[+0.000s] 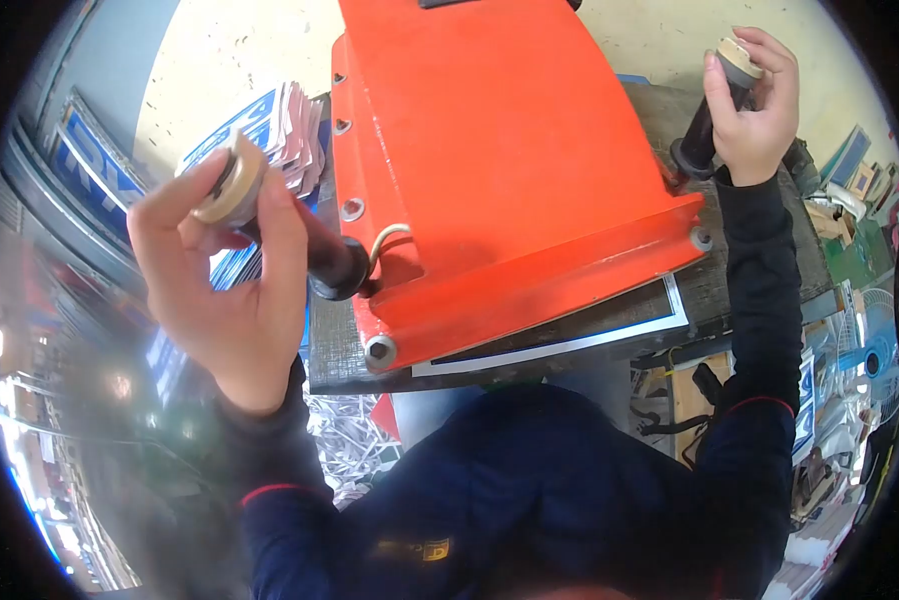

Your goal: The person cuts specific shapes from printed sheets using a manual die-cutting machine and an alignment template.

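Observation:
A large orange-red machine head (509,150) with bolts along its edges fills the middle of the view. Black handles stick out from both of its sides, each ending in a cream cap. My left hand (224,270) is closed around the cream-capped end of the left handle (334,255), thumb and fingers at the cap. On the far right, my right hand (759,115) grips the top of the right handle (699,140), its thumb beside the cream cap. Beneath the machine head, a white-bordered sheet (569,335) lies partly hidden on the dark worktable (759,270).
Behind my left hand stands a stack of blue-and-white printed sheets (294,130). Paper strips (354,440) lie in a heap below the table's left front. A blue fan (874,355) and assorted clutter are at the right. A pale wall (239,50) rises behind.

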{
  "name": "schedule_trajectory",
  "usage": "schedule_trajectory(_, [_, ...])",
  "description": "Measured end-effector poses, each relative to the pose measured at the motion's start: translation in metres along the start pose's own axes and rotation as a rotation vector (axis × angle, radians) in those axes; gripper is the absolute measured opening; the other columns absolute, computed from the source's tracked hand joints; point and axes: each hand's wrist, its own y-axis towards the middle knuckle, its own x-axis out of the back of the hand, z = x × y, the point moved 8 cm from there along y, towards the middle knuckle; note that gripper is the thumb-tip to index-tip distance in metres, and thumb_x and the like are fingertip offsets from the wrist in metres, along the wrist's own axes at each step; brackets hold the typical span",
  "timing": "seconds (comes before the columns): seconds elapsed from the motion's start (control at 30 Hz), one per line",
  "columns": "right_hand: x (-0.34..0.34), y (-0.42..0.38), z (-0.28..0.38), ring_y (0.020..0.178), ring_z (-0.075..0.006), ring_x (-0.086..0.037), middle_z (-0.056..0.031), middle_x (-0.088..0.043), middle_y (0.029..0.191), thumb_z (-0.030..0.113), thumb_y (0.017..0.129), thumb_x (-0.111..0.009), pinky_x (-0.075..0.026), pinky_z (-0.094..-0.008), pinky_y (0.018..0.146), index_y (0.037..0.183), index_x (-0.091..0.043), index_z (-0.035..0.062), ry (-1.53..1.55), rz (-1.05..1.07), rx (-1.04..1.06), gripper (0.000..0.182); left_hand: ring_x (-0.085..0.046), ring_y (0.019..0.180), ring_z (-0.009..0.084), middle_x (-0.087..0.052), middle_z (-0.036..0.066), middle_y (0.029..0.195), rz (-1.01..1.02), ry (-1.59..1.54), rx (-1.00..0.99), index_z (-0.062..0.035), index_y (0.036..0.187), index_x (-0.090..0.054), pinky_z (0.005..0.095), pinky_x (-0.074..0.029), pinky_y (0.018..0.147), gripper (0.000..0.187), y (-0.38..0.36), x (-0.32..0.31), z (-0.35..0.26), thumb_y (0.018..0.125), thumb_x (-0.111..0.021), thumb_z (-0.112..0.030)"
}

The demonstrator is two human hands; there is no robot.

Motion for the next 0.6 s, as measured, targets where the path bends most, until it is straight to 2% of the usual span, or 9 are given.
schedule_trajectory(0.03, [-0.002,-0.002,0.004,0.106,-0.0198,-0.063,-0.0156,-0.059,0.127,-0.001,0.086,-0.074,-0.054,-0.0298,0.086,0.113,-0.054,0.0017,-0.001,0.005,0.038,0.034,-0.068,0.082,0.0132,-0.067,0.009,0.099,-0.043,0.024,0.010,0.0016,0.115,-0.059,0.0222,-0.051,0.065,0.034,-0.003,0.003,0.005,0.085,-0.074,0.001])
schedule_trajectory(0.07, [-0.004,-0.007,0.005,0.108,-0.0200,-0.061,-0.0157,-0.058,0.126,-0.001,0.086,-0.074,-0.053,-0.0317,0.090,0.114,-0.054,0.0019,0.016,0.015,-0.032,0.035,-0.067,0.084,0.0143,-0.063,0.010,0.102,-0.044,-0.035,0.024,0.0021,0.115,-0.058,0.0223,-0.051,0.063,0.035,-0.007,0.001,0.009,0.085,-0.075,0.000])
schedule_trajectory(0.6, [-0.006,-0.019,0.003,0.111,-0.0206,-0.060,-0.0166,-0.058,0.127,-0.002,0.086,-0.073,-0.051,-0.0324,0.093,0.115,-0.053,0.0029,0.064,-0.002,-0.033,0.036,-0.067,0.082,0.0159,-0.061,0.011,0.104,-0.051,0.005,-0.008,0.0031,0.117,-0.056,0.0218,-0.051,0.061,0.038,-0.017,0.000,0.016,0.085,-0.075,-0.001])
